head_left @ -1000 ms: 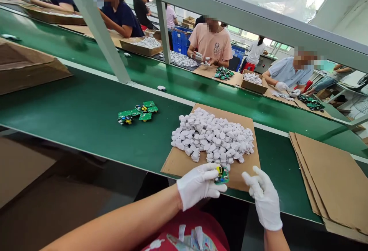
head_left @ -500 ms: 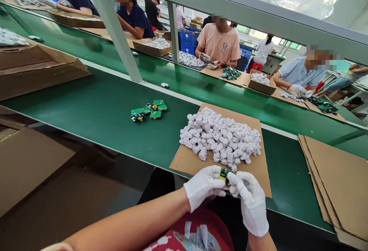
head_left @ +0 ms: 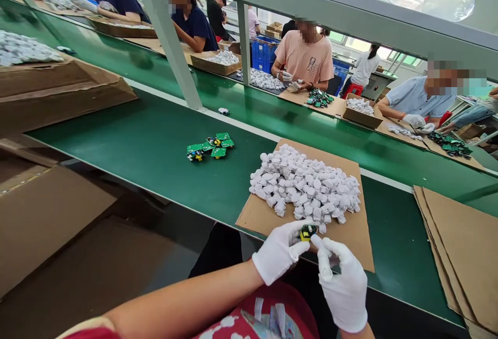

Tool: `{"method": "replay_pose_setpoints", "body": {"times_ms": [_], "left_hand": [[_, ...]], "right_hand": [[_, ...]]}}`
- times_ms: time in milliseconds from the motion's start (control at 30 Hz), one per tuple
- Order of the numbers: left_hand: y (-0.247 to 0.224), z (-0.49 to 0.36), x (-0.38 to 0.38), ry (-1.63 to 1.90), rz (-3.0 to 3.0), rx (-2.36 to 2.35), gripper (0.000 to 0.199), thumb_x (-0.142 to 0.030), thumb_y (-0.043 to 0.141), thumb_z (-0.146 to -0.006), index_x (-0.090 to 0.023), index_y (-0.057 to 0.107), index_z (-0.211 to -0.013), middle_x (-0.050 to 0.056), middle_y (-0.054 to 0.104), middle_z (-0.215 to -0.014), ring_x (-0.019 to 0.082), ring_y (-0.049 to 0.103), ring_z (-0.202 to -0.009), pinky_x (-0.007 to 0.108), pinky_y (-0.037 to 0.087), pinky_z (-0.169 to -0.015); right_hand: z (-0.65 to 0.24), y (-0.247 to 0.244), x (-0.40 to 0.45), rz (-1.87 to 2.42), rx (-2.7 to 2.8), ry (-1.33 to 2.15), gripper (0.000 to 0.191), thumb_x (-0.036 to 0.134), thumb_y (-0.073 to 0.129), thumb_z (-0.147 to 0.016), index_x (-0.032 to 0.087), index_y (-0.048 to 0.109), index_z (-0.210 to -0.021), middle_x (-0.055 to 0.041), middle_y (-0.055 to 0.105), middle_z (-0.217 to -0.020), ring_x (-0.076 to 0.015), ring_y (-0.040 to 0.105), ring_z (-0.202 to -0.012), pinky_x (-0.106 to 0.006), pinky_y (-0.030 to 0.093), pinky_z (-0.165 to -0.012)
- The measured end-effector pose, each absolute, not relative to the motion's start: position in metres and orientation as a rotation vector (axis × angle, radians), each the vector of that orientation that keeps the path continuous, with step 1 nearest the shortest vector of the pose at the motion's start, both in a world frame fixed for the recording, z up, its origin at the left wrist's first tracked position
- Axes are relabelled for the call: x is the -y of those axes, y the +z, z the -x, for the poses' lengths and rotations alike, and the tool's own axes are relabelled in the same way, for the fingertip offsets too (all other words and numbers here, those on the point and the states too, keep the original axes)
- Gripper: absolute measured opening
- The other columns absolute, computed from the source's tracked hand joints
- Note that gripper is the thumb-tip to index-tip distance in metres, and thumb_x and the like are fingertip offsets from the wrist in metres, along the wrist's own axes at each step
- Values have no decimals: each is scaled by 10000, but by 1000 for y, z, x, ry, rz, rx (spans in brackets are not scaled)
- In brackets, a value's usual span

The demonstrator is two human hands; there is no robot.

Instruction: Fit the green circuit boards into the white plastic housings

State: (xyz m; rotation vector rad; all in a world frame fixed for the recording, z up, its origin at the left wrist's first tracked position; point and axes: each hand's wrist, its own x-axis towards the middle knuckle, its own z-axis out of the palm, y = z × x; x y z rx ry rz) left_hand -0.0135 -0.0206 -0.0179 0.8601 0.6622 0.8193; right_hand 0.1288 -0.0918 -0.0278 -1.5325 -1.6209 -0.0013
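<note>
White gloves cover both my hands. My left hand (head_left: pixel 280 252) grips a small green circuit board with a yellow part (head_left: pixel 306 232) between thumb and fingers, near the front edge of the bench. Just right of the board, my right hand (head_left: pixel 337 271) has its fingers bent together, the index fingertip close to the board's right side; what it holds, if anything, is hidden. Beyond both hands, a heap of small white pieces (head_left: pixel 307 183) lies on a cardboard sheet (head_left: pixel 360 238). Several green circuit boards (head_left: pixel 218 152) rest in a loose cluster on the green surface at left.
Flat cardboard sheets (head_left: pixel 462 245) lie at the right. An open cardboard box (head_left: pixel 66 95) with white pieces stands at the left. A grey metal post (head_left: pixel 167 38) rises beyond the bench. Across the green belt (head_left: pixel 268 113), several people work at piles of parts.
My right hand has drawn back slightly from the board, which my left hand still holds, now turned a little. The whole view has shifted somewhat, so the bench appears further right.
</note>
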Motion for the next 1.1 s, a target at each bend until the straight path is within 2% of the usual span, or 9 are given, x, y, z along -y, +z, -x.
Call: {"method": "replay_pose_setpoints", "body": {"times_ms": [233, 600, 700, 800, 867, 1000, 1100], "left_hand": [[-16, 12, 22, 814, -929, -672, 395, -83, 642, -639, -181, 657, -1021, 73, 667, -1020, 200, 600, -931, 351, 412, -936], [-16, 9, 23, 793, -1091, -705, 378, -156, 621, -696, -146, 636, -1074, 85, 674, -988, 191, 600, -899, 322, 440, -874], [-17, 9, 18, 768, -1036, -651, 293, -246, 638, -713, -121, 662, -976, 73, 674, -873, 172, 595, -803, 316, 454, -816], [-22, 8, 13, 738, -858, -530, 316, -313, 653, -722, -139, 642, -985, 47, 654, -831, 153, 588, -775, 307, 456, -794], [-24, 8, 13, 708, -760, -480, 320, -322, 675, -708, -145, 636, -972, 37, 639, -826, 138, 582, -779, 285, 450, -790], [-21, 5, 16, 660, -683, -505, 299, -374, 726, -650, -115, 624, -760, 12, 590, -706, 86, 533, -636, 214, 433, -660], [-14, 2, 19, 691, -773, -540, 332, -399, 743, -625, -113, 598, -712, -3, 564, -633, 81, 513, -560, 203, 413, -579]], "right_hand": [[-128, -18, 93, 1543, 1795, -269, 246, 131, 575, -796, 205, 585, -1030, -47, 707, -840, -170, 644, -701, -298, 507, -657], [-130, -18, 82, 1474, 1841, -217, 164, 124, 504, -847, 185, 576, -980, 7, 598, -617, -125, 544, -540, -250, 456, -571], [-131, -20, 79, 1513, 1878, -173, 177, 155, 522, -844, 205, 601, -995, -13, 610, -687, -141, 569, -599, -263, 470, -590], [-131, -23, 80, 1596, 1908, -45, 335, 249, 554, -828, 207, 566, -1161, -74, 621, -897, -184, 611, -750, -287, 507, -616], [-130, -25, 81, 1602, 1861, -43, 384, 258, 540, -840, 206, 526, -1221, -90, 609, -968, -196, 618, -817, -293, 521, -641], [-128, -34, 80, 1562, 1819, -217, 237, 205, 523, -861, 241, 610, -1078, -62, 625, -916, -185, 619, -811, -303, 514, -682], [-127, -40, 79, 1579, 1842, -299, 240, 218, 530, -850, 238, 629, -1067, -81, 623, -954, -211, 612, -825, -330, 511, -661]]}}
